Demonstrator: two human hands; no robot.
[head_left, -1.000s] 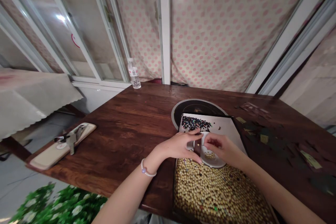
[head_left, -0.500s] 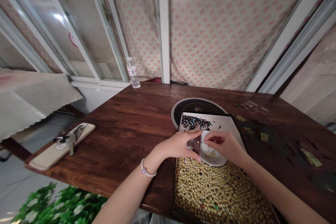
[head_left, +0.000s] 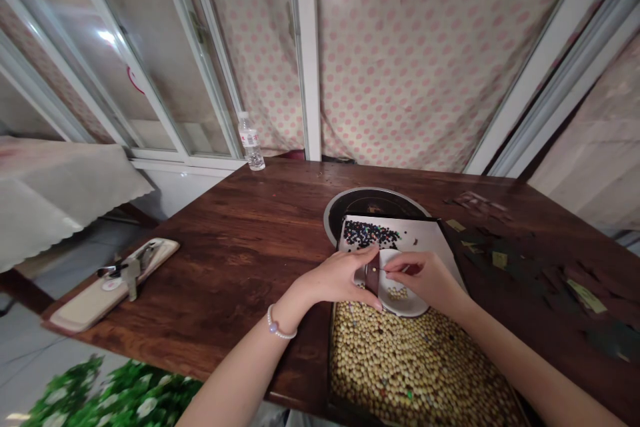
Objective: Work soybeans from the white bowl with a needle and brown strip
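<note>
A small dark brown piece (head_left: 373, 278) with a pale bead on it is gripped between the thumb and fingers of my left hand (head_left: 345, 275). My right hand (head_left: 423, 275) pinches a thin dark needle-like tool against that piece, over a white dish (head_left: 411, 307). Several pale beads (head_left: 397, 293) lie in the dish. Under it spreads a mass of yellowish beads (head_left: 400, 353) in a shallow tray with a dark rim (head_left: 330, 347). Black beads (head_left: 367, 233) with a few coloured ones sit on the tray's white far part.
Behind the tray is a round black plate (head_left: 335, 210) set in the wooden table (head_left: 240, 247). A water bottle (head_left: 253, 147) stands at the back. Keys (head_left: 131, 277) rest on a pale phone-like case (head_left: 83, 303) at left. Dark pieces with yellow labels (head_left: 500, 259) lie at right.
The whole view has shifted slightly. Both hands keep nearly the same pose over the dish, with the brown piece and thin tool still held.
</note>
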